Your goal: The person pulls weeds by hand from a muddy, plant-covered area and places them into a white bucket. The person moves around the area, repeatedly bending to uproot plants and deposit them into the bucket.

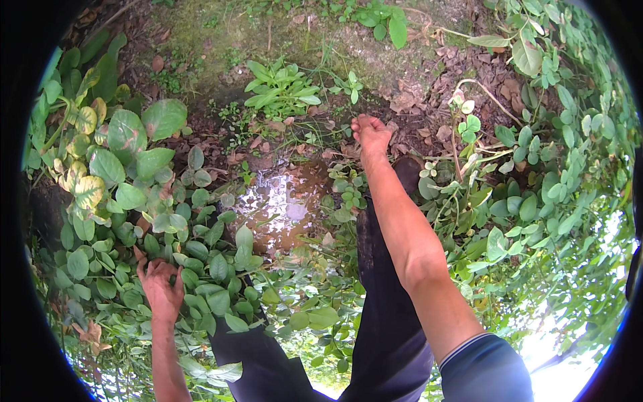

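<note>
My right hand (370,133) reaches to the soil just right of a low, leafy green weed (284,89). Its fingers are curled together near some thin grass blades (316,133); whether a blade is pinched between them is too small to tell. Down on the left, my left hand (162,286) is among the leaves of a green shrub (218,269), thumb and fingers apart, with no object visible in it. A muddy puddle (286,206) reflects light between the two hands.
Dense foliage (542,201) crowds the right side. Yellowing leaves (86,187) stand at the left. Dry leaves (407,100) litter the soil beside a mossy patch of ground (326,60). My legs in dark trousers (387,321) straddle leafy stems below.
</note>
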A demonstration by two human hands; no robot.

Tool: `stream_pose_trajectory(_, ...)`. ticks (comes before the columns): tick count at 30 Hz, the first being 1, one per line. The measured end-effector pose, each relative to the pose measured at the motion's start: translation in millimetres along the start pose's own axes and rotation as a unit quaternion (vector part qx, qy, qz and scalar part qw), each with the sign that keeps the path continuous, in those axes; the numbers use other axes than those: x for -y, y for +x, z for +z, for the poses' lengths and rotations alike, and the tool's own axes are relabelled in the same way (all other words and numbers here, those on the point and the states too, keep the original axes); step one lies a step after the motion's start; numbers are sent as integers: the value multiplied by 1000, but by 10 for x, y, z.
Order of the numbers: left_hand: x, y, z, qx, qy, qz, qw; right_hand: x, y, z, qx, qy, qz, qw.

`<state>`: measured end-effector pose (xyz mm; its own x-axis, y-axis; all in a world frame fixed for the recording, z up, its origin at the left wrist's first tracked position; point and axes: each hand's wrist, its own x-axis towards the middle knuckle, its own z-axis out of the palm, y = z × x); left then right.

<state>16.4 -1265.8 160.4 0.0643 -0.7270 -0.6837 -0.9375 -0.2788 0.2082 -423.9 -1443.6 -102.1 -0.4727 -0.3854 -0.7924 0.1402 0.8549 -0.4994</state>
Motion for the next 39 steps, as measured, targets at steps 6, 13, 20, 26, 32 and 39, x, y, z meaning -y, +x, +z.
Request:
stream_pose_trajectory(6, -2, 4, -22, 7, -6, 4, 1000, -29, -38, -19, 14, 27, -27, 999)
stream_pose_trajectory(13, 16, 0, 7, 3, -1, -9, 1000, 230, -33, 243, -90, 95, 52, 990)
stream_pose_trajectory(20, -8, 12, -13, -3, -2, -4, 1000, 42, -219, 181, 92, 93, -24, 991)
stream_pose_trajectory(26, -22, 3, -14, -11, -7, -12, 1000, 562, -456, 617, 68, 75, -45, 994)
stream_pose_trajectory(32, 0, 14, -13, -10, -3, -6, 1000, 406, -324, 647, 43, 139, -111, 983)
stream_pose_trajectory(39, -3, -3, -16, -17, -14, -8, 1000, -26, -234, -284, -17, 69, -82, 994)
